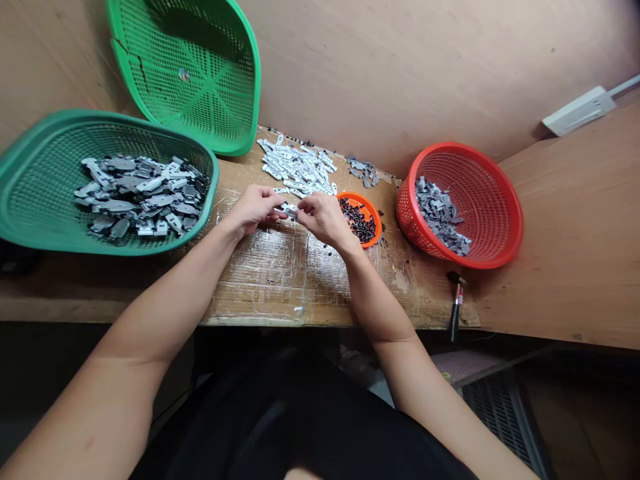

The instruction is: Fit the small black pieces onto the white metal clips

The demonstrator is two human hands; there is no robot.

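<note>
Here, at the middle of the counter (260, 280), my left hand (253, 208) and right hand (325, 219) meet, each grip pinched shut on one small grey-and-white part (289, 211) held between the fingertips just above the worn surface. Just beside my right hand sits a small orange dish (373, 215) of tiny dark pieces. Toward the far edge lies a loose pile of white parts (297, 168), with a few grey pieces (364, 172) near it. A green basket (30, 193) of grey and white parts rests at the left end; another green basket (240, 87) leans against the wall behind it. A red basket (500, 193) of grey parts stands at the right, a small hammer (456, 303) at the near edge.
</note>
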